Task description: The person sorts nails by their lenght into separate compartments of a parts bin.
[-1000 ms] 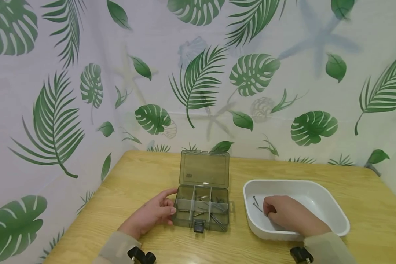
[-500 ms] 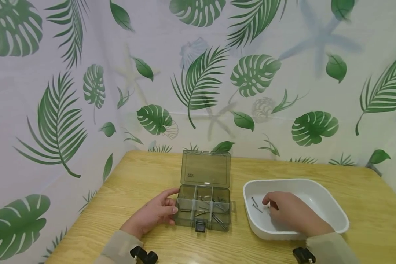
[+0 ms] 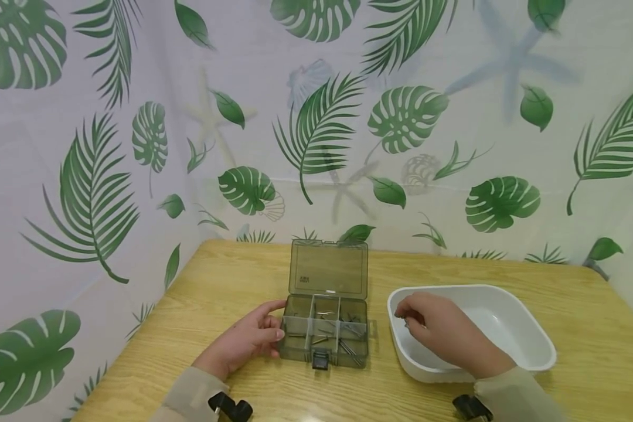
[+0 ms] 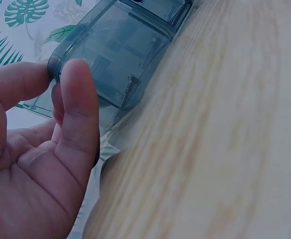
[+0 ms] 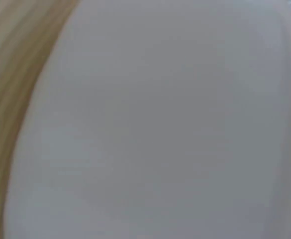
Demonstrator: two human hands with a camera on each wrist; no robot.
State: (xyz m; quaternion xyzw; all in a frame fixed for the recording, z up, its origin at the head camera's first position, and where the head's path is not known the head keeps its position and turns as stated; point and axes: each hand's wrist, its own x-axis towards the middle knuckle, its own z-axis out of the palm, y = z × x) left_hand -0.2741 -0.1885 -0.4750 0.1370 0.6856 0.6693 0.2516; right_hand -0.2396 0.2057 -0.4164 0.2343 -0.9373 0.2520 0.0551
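A smoky clear compartment box (image 3: 324,331) stands with its lid (image 3: 329,266) raised and several screws in its compartments. My left hand (image 3: 250,337) rests against the box's left side. In the left wrist view, the thumb (image 4: 79,94) lies along the box wall, and the index fingertip touches the corner. My right hand (image 3: 438,328) is over the left part of a white tray (image 3: 511,346), fingers bent downward. The fingertips cover the spot where loose screws lay, so whether they pinch one is unclear. The right wrist view shows only the tray wall (image 5: 150,119) and some table.
Both the box and the tray stand on a wood-grain table (image 3: 242,275), the tray to the right of the box. A leaf-patterned curtain (image 3: 316,129) hangs behind and to the left. The box's front latch (image 3: 320,359) hangs open.
My right hand has moved left within the tray, to where two screws lay in view; they are now hidden. My left hand stays at the box.
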